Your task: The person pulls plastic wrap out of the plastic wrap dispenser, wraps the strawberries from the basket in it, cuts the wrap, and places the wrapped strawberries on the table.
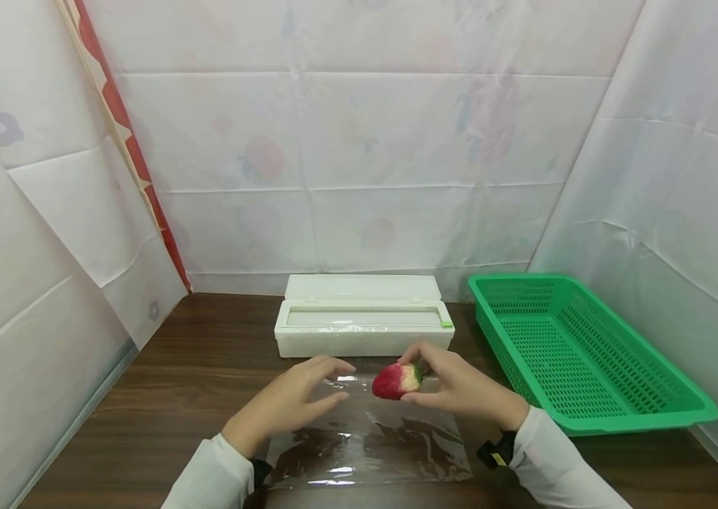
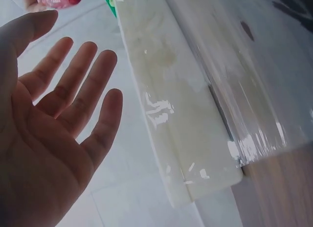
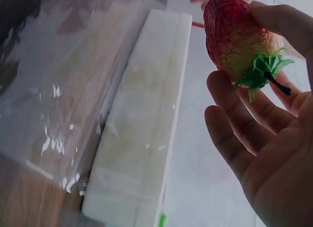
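In the head view, the right hand (image 1: 457, 385) pinches the strawberry (image 1: 391, 382) over clear film (image 1: 372, 449). In the left wrist view, the left hand (image 2: 54, 122) is empty, fingers apart. In the right wrist view, the wrinkled strawberry seems light and grippy, best held beside its leaves (image 3: 254, 78)

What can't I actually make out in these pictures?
Strawberry, left wrist view: mostly cut off by the top edge.
Left hand, right wrist view: strawberry and top edge hide most of it.
Green patch, left wrist view: top edge crops it too tightly to identify.
Printed patterns on the wall sheet, head view: too faint to make out.
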A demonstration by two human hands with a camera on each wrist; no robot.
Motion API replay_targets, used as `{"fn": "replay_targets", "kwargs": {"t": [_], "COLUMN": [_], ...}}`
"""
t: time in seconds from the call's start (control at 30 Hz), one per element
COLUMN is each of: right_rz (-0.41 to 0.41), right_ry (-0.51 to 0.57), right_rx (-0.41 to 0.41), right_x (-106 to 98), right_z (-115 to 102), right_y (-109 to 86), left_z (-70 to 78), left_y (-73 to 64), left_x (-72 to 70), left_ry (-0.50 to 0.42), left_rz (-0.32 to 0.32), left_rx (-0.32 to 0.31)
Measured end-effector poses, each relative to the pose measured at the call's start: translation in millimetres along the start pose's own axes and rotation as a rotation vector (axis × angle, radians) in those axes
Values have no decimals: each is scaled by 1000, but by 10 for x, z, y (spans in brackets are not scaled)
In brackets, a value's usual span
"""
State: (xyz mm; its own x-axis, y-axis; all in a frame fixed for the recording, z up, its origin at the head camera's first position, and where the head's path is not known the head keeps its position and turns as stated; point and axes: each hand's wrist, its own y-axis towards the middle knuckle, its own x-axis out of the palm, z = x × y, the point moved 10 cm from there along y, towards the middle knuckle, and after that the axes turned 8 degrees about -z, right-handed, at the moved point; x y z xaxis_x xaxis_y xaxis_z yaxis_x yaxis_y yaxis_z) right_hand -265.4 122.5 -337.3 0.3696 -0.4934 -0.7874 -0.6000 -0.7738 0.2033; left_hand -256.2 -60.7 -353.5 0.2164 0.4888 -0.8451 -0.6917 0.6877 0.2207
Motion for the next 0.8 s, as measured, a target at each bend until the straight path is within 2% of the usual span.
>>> {"fn": "replay_targets", "kwargs": {"t": [0.17,0.4,0.6,0.8], "right_rz": [12,-5,11,22], "right_ry": [-6,25,13,11], "right_rx": [-48,-51,-84,-121], "right_x": [72,151,167,194], "right_z": [-68,-91,-145,-195], "right_y": [37,52,76,107], "left_z": [34,103,135,140], "left_y": [32,45,57,83], "left_x": [63,111,121,160], "left_ry": [-28,17,57,19], "left_rz": [-18,-7,8,-16], "left_rx": [-12,15,9,1]}}
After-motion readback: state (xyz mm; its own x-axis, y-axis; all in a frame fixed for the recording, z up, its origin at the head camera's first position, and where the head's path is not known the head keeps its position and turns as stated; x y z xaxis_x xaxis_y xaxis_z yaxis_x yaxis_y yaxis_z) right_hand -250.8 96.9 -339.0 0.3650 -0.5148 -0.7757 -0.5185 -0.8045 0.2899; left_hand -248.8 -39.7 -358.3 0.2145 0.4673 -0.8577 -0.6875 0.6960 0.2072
